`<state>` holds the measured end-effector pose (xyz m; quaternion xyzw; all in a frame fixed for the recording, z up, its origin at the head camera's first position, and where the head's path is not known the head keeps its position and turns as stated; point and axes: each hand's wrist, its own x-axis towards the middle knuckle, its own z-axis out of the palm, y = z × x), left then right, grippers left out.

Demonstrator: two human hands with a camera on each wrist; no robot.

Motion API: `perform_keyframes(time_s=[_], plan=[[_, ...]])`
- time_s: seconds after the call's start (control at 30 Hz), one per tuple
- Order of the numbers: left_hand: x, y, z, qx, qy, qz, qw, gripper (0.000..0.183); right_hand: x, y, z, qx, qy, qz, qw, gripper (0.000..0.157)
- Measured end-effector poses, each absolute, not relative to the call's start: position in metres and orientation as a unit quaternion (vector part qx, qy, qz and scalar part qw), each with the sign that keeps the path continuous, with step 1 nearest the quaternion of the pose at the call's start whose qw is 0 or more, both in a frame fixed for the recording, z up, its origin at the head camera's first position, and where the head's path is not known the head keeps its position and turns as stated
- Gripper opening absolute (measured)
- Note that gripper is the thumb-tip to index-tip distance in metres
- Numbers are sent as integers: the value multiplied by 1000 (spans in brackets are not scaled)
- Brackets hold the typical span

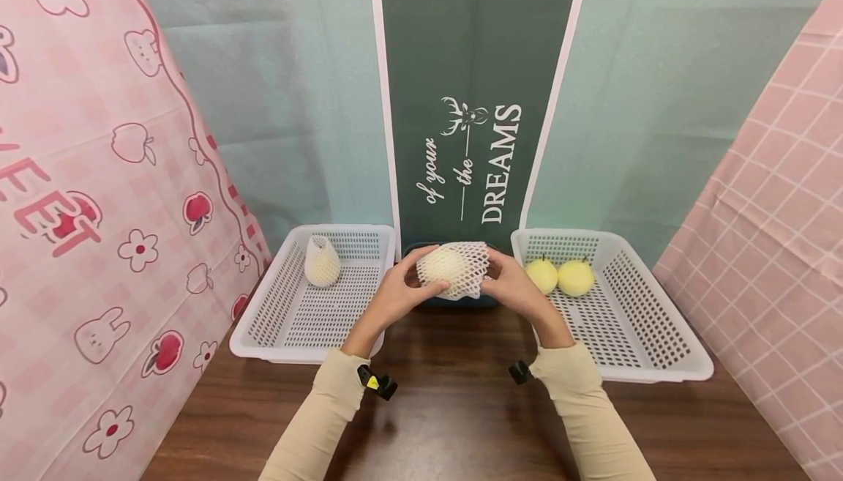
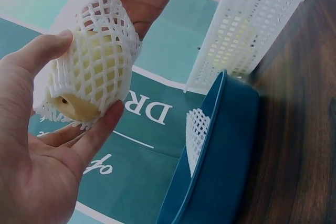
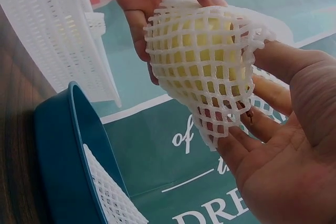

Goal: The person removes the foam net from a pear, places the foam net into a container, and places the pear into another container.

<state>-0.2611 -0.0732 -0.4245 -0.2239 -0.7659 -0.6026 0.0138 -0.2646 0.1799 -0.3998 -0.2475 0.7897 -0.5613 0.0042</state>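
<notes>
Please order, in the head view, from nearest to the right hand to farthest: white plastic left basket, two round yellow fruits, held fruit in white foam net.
1. Held fruit in white foam net: centre, touching right hand.
2. Two round yellow fruits: right side.
3. White plastic left basket: left side.

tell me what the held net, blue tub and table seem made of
Net: probably foamed plastic, matte white; puffy strands form diamonds.
Tub: likely plastic, smooth with a faint sheen; even blue wall, thin rim.
Table: wood or woodlike laminate, softly glossy; brown grain shows, but not which.
</notes>
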Motion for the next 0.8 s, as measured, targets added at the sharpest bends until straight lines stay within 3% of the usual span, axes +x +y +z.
perform_keyframes(time_s=[0.8], plan=[[-261,-78,-427,-230,-770,-593,40,66,-265,172,-401,-240,803,-546,14,66]])
